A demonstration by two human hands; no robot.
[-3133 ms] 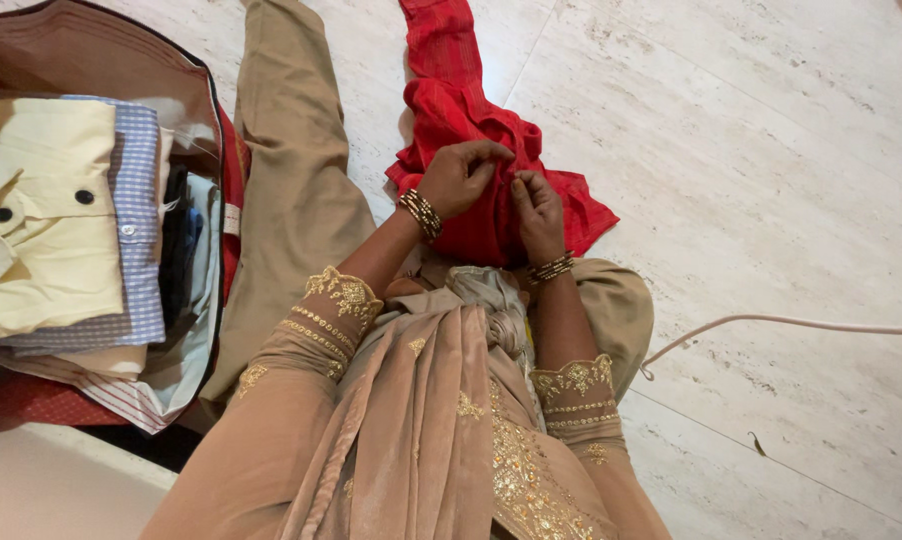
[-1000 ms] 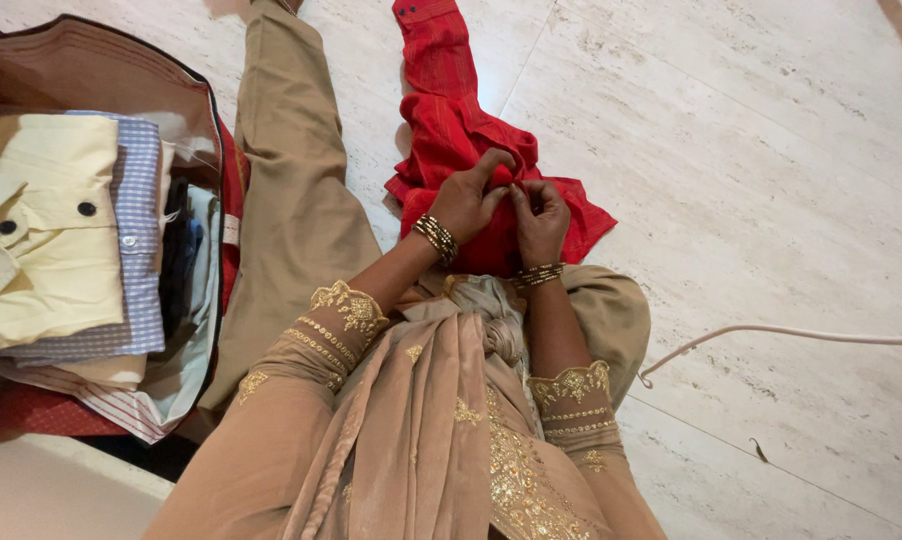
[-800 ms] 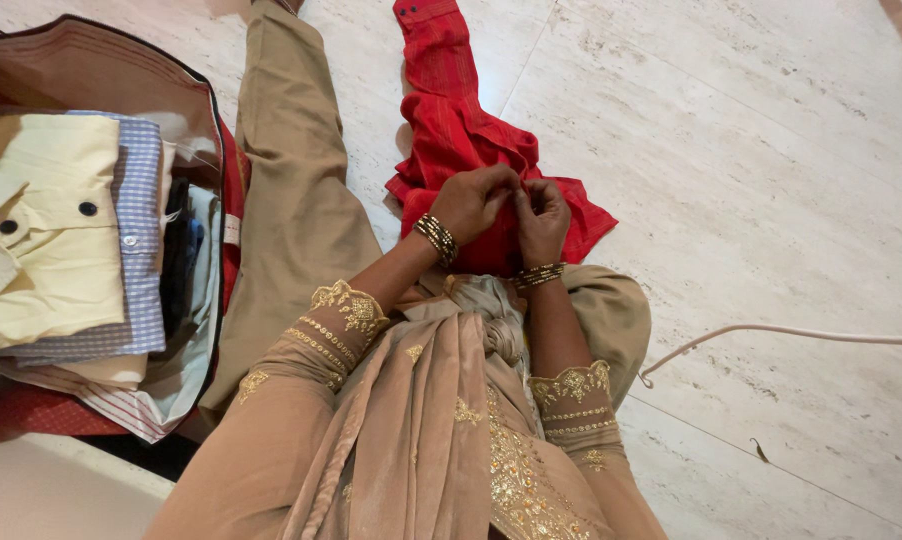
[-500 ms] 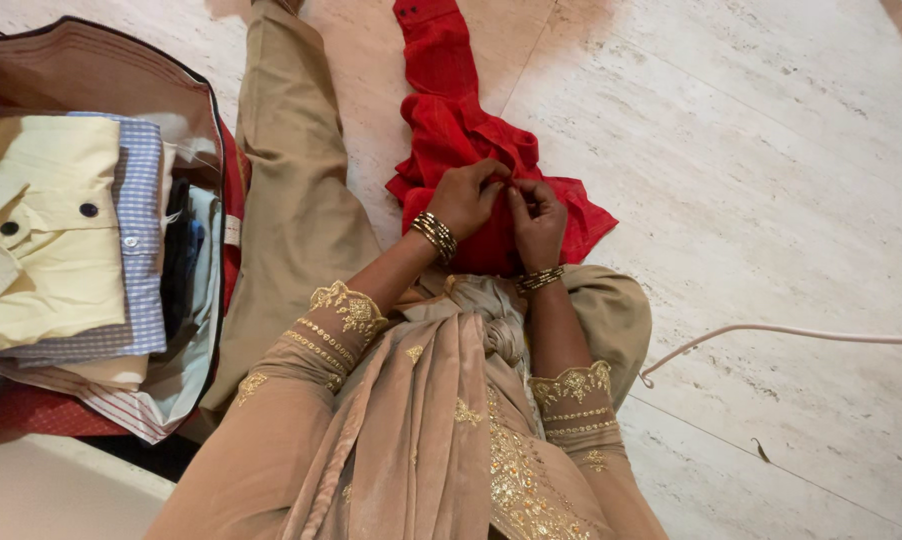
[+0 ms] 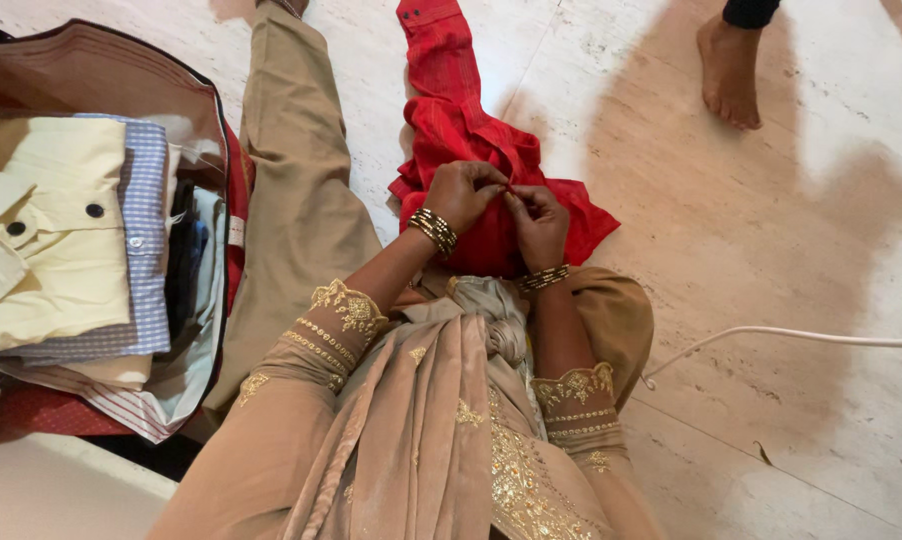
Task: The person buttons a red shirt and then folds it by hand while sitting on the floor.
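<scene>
Red shirt (image 5: 468, 140) is spread on the pale stone floor (image 5: 771, 220) in front of the seated person, one sleeve stretched away, the body bunched; it is not yet folded, while folded shirts are already stacked in the open suitcase (image 5: 101, 70) at the left. A small bit of the red cloth is pinched between the left hand (image 5: 460, 195) and the right hand (image 5: 539, 222), fingers closed and touching. A white cable (image 5: 791, 335) lies at the right, and another person's bare foot (image 5: 729, 68) stands nearby.
</scene>
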